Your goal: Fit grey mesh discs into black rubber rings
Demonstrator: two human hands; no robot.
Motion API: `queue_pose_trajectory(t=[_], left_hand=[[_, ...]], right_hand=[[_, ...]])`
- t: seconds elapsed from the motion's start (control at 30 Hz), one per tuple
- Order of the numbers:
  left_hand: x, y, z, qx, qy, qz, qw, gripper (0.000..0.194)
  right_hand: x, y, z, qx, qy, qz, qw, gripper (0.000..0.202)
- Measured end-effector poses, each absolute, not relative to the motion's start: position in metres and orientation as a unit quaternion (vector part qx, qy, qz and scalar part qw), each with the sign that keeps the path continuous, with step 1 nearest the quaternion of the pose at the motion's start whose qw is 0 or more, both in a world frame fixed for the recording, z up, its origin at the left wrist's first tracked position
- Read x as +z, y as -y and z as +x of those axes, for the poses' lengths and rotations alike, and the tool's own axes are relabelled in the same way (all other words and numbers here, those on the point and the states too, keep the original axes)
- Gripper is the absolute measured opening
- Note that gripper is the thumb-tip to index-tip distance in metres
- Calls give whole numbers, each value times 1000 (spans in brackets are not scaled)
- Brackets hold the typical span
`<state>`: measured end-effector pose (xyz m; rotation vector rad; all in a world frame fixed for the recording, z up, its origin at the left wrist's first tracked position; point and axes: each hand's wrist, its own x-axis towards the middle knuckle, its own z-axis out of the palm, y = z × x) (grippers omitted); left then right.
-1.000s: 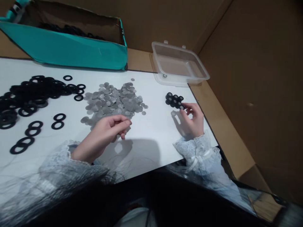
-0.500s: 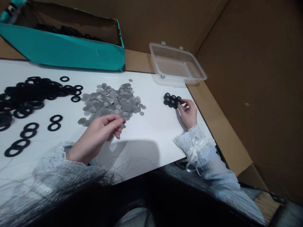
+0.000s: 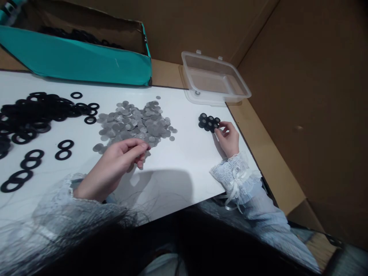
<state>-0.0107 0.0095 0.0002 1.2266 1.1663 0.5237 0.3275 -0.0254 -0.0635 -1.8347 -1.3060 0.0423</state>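
My right hand [image 3: 228, 136] pinches the nearest black ring with a grey disc in it, at the right edge of a cluster of stacked black rings with grey discs [image 3: 207, 121]. Thumb and forefinger are on either side of that ring. My left hand [image 3: 123, 155] hovers at the front edge of a heap of grey round discs [image 3: 138, 120], thumb pressed to forefinger. Whatever its fingertips hold, if anything, is too small to make out. Left of it, several loose black rings [image 3: 65, 145] lie overlapping on the white board [image 3: 172, 168].
A large pile of black rings [image 3: 43, 109] covers the left of the board. Behind it stands a teal box [image 3: 86, 63] holding more black rings. A clear plastic container [image 3: 217, 78] sits at the back right. Cardboard walls [image 3: 301, 96] rise behind and on the right.
My left hand has drifted slightly left, its fingers still pinched. My right hand stays at the ring cluster with almost no movement. The view has shifted a little.
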Motion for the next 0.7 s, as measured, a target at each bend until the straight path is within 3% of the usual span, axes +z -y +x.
queue_pose_trajectory(t=[0.17, 0.4, 0.57, 0.7], left_hand=[[2, -14, -16, 264, -542, 552, 577, 16], [18, -33, -33, 321, -623, 602, 383, 19], [35, -54, -82, 167, -729, 646, 152, 20], [37, -58, -120, 125, -764, 625, 106, 18]], right_hand=[[-56, 36, 325, -16, 500, -742, 446, 25], [-44, 63, 273, -69, 565, -672, 473, 11], [-44, 63, 226, 6, 692, -576, 435, 6], [-43, 50, 202, 46, 736, -518, 433, 6]])
